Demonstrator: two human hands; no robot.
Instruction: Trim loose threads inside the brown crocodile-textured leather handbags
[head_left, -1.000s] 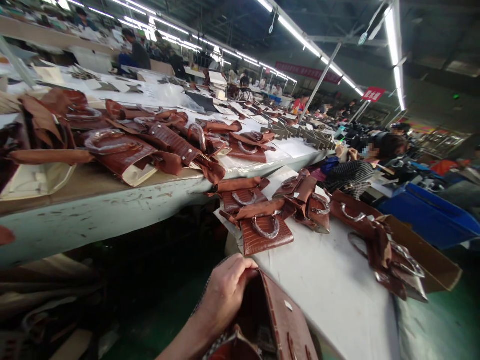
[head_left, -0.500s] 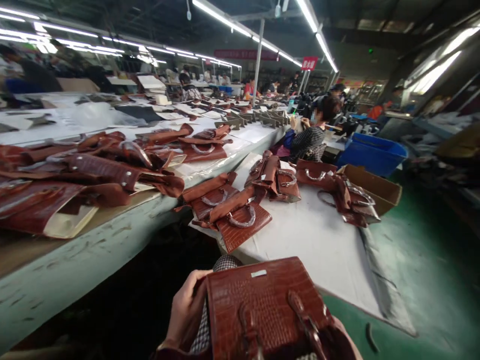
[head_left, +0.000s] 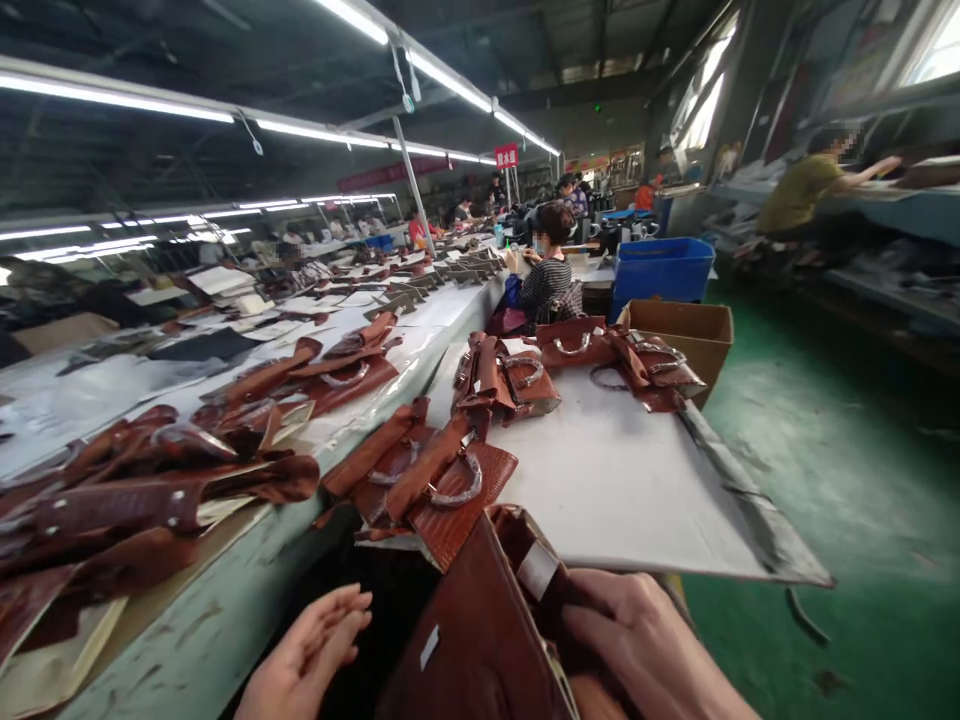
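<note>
A brown crocodile-pattern leather bag (head_left: 480, 630) stands tilted at the bottom centre, its top edge raised toward me. My right hand (head_left: 637, 640) is wrapped round the bag's right side, fingers reaching into its opening. My left hand (head_left: 307, 655) hovers just left of the bag, fingers loosely stretched and apart, holding nothing. Directly beyond the bag lies a pile of brown bag pieces with metal handles (head_left: 427, 480) on a white-covered table (head_left: 630, 480).
A long workbench (head_left: 217, 610) on the left carries many brown leather parts (head_left: 150, 490). More bags (head_left: 622, 355) lie at the table's far end beside a cardboard box (head_left: 694, 330) and a blue bin (head_left: 664, 270). A seated person (head_left: 551, 275) works beyond. Green floor (head_left: 840, 450) lies on the right.
The view has swung right. The bag has turned from flat-faced to edge-on. My left hand has come off the bag, and my right hand now grips it.
</note>
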